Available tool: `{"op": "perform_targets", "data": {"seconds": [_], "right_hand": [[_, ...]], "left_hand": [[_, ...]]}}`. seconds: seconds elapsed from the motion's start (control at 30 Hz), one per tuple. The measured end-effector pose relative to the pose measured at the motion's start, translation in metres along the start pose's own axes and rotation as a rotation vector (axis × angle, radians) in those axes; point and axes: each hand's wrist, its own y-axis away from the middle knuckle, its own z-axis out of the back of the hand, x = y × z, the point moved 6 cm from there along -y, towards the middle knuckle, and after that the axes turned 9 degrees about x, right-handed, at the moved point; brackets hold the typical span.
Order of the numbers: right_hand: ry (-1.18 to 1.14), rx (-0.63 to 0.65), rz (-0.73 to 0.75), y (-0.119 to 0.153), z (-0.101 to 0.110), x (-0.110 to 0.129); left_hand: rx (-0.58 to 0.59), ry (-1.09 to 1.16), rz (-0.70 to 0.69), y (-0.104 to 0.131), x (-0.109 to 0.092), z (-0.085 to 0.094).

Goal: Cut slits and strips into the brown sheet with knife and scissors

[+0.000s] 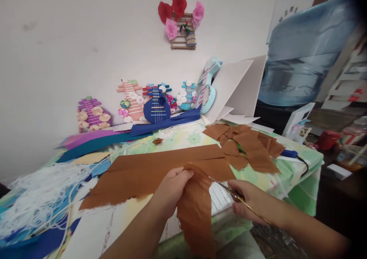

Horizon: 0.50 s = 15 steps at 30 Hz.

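My left hand (172, 190) pinches the top of a brown paper strip (197, 213), which hangs down over the table's front edge. My right hand (249, 198) grips a pair of scissors (226, 189) with gold-coloured handles. Their blade tips reach the right side of the strip near its top; whether the blades are apart I cannot tell. Behind both hands lies a large brown sheet (137, 175). White sheets with drawn lines (94, 228) show under and beside my left forearm.
Several brown pieces (252, 148) are heaped at the right, near a blue-handled tool (289, 153) with a black cord. White string (34, 194) is piled at the left. Decorated paper instruments (157, 110) stand along the wall. A large water bottle (301, 56) is at the right.
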Motion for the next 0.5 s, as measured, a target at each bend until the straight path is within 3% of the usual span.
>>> {"op": "perform_targets", "data": {"seconds": [0.13, 0.3, 0.43, 0.5], "right_hand": [[0.135, 0.007, -0.080, 0.009, 0.006, 0.001], [0.245, 0.012, -0.155, 0.014, 0.007, -0.004], [0.180, -0.032, -0.092, 0.010, 0.004, -0.004], [0.147, -0.058, -0.043, 0.006, 0.003, -0.001]], "left_hand": [[0.050, 0.017, -0.023, -0.002, -0.004, -0.007], [0.005, 0.059, -0.052, -0.002, -0.007, -0.005], [0.146, 0.063, -0.076, -0.004, -0.007, -0.015], [0.155, 0.038, -0.080, -0.004, -0.007, -0.018]]}}
